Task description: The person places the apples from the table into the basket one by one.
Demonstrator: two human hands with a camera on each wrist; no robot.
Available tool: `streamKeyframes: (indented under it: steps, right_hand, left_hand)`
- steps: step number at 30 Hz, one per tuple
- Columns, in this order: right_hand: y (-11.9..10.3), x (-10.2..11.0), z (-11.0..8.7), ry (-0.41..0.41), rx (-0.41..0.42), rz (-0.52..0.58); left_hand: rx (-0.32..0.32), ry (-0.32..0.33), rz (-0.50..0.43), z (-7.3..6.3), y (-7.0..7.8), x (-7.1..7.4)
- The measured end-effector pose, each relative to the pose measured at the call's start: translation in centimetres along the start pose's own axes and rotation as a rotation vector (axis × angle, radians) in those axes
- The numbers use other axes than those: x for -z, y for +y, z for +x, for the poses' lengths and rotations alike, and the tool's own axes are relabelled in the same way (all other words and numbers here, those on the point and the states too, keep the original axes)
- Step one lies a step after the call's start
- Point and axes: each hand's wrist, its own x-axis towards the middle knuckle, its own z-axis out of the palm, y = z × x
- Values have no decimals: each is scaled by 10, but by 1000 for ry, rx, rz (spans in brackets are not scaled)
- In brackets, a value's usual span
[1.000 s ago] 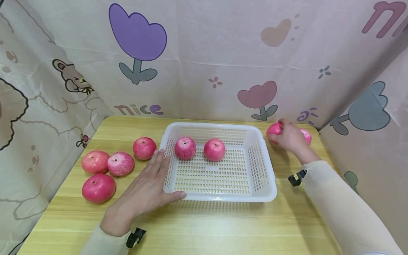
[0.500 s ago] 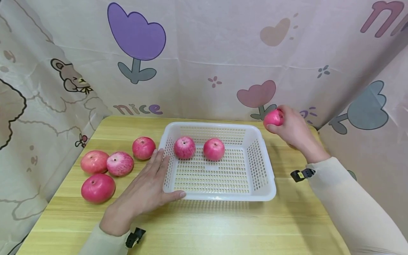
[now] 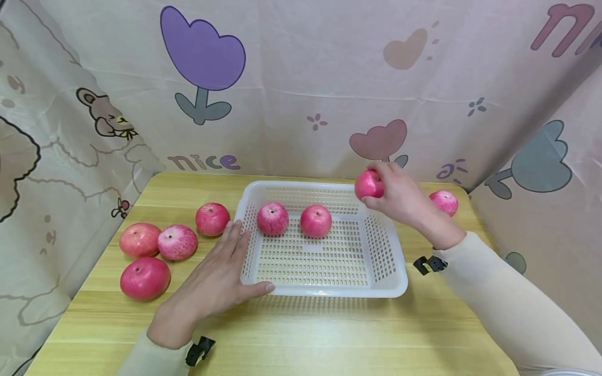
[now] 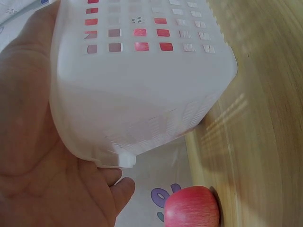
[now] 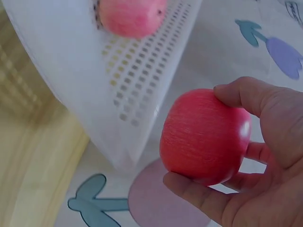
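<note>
My right hand (image 3: 404,196) grips a red apple (image 3: 369,185) between thumb and fingers, over the back right corner of a white plastic basket (image 3: 324,291). In the right wrist view the held apple (image 5: 206,137) is clear of the basket wall. Inside the basket sit two apples, a streaked one (image 3: 273,219) at the left and a plain pink one (image 3: 316,221) beside it. My left hand (image 3: 211,277) rests on the basket's left rim with straight fingers, its thumb along the front edge. In the left wrist view the palm (image 4: 28,142) lies against the rim.
Left of the basket several apples stand on the wooden table: one near the rim (image 3: 212,219), a streaked one (image 3: 177,242), a pale red one (image 3: 140,239) and a dark pink one (image 3: 145,278). Another apple (image 3: 443,202) lies at the back right. Printed curtains (image 3: 291,62) hang around the table.
My right hand has lifted the red apple off the table at the back right and carried it left over the basket's corner. The left hand has stayed on the rim.
</note>
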Motion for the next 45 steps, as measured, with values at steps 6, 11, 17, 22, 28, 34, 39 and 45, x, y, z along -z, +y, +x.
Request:
streamKeyframes:
  steps: [6,11,17,22,28,34,39,45]
  right_hand:
    - [-3,-20,-1,-65,65,-53]
    - [-2,-32,-2,-103,138,-94]
    - [0,-41,-2,-150,205,-136]
    - [2,-47,-1,-178,250,-171]
    - [6,-57,0,-192,266,-187]
    - [8,-63,0,-178,305,-202]
    - [10,-67,0,-169,335,-214]
    - [11,-72,-1,-153,367,-220]
  left_hand:
    - [-1,-3,2,1,1,-1]
    - [2,-9,6,2,1,-1]
    - [7,-8,3,2,0,-1]
    - [7,-7,2,2,0,-1]
    - [12,-8,3,2,1,-1]
    - [12,-4,6,2,1,-2]
    - [15,-6,3,2,1,-2]
    - [13,-6,4,2,1,-2]
